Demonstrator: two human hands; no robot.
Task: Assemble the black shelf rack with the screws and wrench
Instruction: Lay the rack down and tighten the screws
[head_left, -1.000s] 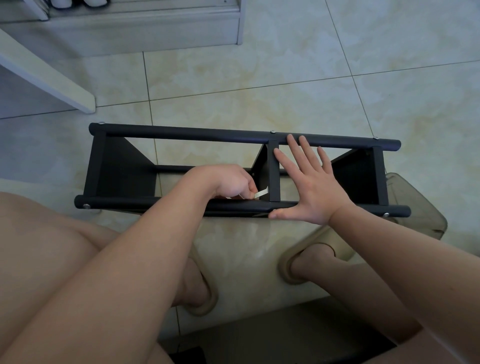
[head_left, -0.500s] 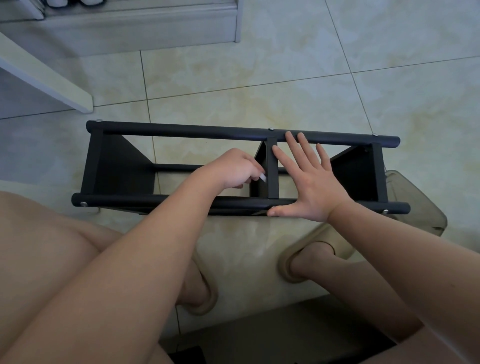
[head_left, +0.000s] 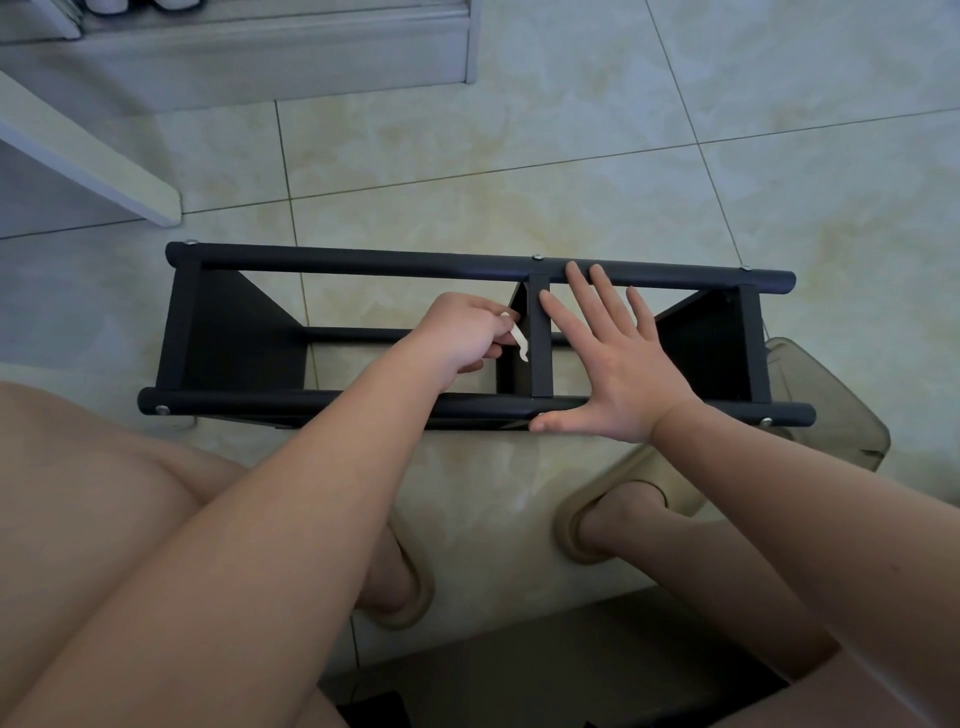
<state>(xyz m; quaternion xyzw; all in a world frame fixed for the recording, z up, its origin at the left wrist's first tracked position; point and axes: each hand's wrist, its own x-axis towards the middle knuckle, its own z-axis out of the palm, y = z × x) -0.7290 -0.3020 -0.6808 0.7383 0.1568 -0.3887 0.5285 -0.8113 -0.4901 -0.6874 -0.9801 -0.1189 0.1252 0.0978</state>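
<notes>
At three o'clock we saw a smoky tub (head_left: 841, 410), contents hidden. The black rack (head_left: 363, 265) lay on its side on the floor (head_left: 571, 156), nine to three. Left hand (head_left: 462, 338) pinched the wrench (head_left: 521, 345) at the middle divider; right hand (head_left: 613, 364) lay spread, pressing the frame.

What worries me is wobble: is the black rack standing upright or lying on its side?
On its side: the rack lies lengthwise on the floor, its shelf panels standing on edge.

It seems a home: glossy beige floor tiles (head_left: 571, 130), soft slippers (head_left: 667, 475) on bare feet, white shoe cabinet (head_left: 260, 47) beyond the slippers.
</notes>
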